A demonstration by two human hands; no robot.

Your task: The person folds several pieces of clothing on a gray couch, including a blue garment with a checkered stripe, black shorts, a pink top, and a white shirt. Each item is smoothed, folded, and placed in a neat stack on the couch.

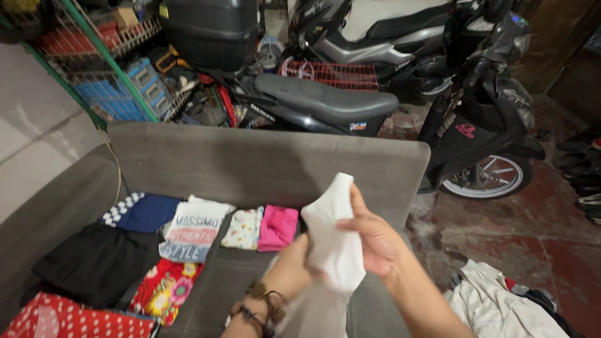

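My right hand (pixel 375 241) grips a white piece of clothing (pixel 335 241) from the right side, thumb up along its edge. My left hand (pixel 294 263) is mostly hidden behind the same white cloth and holds it from the left; bracelets sit on that wrist. The cloth hangs down between my arms above the grey sofa seat (pixel 231 275). Folded clothes lie in a row on the seat: a pink piece (pixel 277 227), a small flowered white piece (pixel 243 228), a grey printed shirt (pixel 191 231) and a navy piece (pixel 145 213).
A black garment (pixel 97 260), a red flowered cloth (pixel 164 291) and a red dotted cloth (pixel 69 319) lie at the sofa's left. Loose clothes (pixel 501 303) are piled on the red floor at right. Scooters (pixel 438 100) and a wire shelf (pixel 106 56) stand behind the sofa.
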